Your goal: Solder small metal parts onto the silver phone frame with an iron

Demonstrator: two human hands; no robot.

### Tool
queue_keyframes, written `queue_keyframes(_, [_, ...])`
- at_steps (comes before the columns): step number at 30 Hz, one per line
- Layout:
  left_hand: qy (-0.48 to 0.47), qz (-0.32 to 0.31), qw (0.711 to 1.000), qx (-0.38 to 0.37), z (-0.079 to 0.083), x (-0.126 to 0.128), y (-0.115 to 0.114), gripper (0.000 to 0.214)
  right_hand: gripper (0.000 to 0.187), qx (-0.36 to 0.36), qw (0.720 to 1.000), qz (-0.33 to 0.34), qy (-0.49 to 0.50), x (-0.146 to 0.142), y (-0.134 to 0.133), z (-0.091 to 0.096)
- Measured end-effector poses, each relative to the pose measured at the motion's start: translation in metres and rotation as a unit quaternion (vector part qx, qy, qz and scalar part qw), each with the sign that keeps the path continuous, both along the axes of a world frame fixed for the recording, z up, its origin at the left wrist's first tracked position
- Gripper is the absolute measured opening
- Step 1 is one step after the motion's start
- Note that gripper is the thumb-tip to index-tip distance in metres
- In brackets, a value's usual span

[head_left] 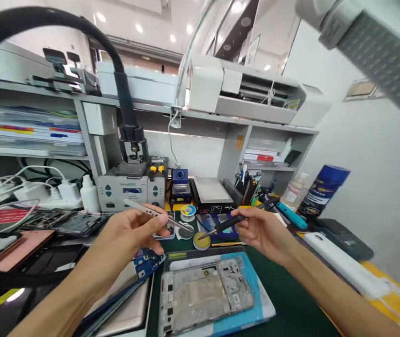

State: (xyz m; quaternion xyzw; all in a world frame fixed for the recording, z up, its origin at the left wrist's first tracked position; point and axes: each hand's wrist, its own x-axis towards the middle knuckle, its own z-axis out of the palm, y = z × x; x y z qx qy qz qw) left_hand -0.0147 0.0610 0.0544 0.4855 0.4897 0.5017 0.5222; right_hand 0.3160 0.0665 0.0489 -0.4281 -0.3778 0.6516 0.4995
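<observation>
Pinched in my left hand (134, 229) is a pair of silver tweezers (143, 209) with holes along its side, tips pointing right. My right hand (261, 229) grips a soldering iron (226, 223) by its black handle. Its tip is at or just above a small round tin (201, 240) of yellowish paste; contact is hard to tell. The tweezers' tips end just left of the iron's tip. Below both hands lies an opened phone frame (200, 297) on a blue and white box (256, 299). A blue circuit board (147, 264) shows under my left hand.
A grey rework station (131, 192) stands behind my left hand. Beside it are a small blue soldering station (180, 187), a solder spool (187, 211) and a flat heating plate (214, 192). Phone parts crowd the left. A spray can (322, 192) and a lamp (385, 61) are at right.
</observation>
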Motion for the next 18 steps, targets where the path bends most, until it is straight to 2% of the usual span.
queue_keyframes(2, [0.028, -0.010, 1.000, -0.002, 0.002, 0.004, 0.005, 0.078, 0.022, -0.007, 1.000, 0.016, 0.003, 0.000, -0.006, -0.003])
queue_keyframes(4, [0.041, -0.015, 0.999, 0.004, 0.002, 0.011, 0.008, 0.077, 0.037, -0.010, 1.000, 0.013, 0.006, -0.001, -0.012, -0.007])
queue_keyframes(7, [0.049, -0.018, 0.998, 0.018, -0.002, 0.023, 0.007, 0.074, 0.048, -0.014, 1.000, -0.006, 0.005, -0.002, -0.019, -0.011])
queue_keyframes(12, [0.083, -0.023, 0.996, 0.035, -0.013, 0.033, -0.003, 0.059, 0.053, -0.012, 1.000, -0.019, 0.007, -0.001, -0.020, -0.013])
queue_keyframes(18, [0.152, -0.012, 0.988, 0.038, -0.018, 0.030, -0.012, 0.069, 0.055, -0.005, 1.000, -0.023, 0.004, -0.010, -0.026, -0.014])
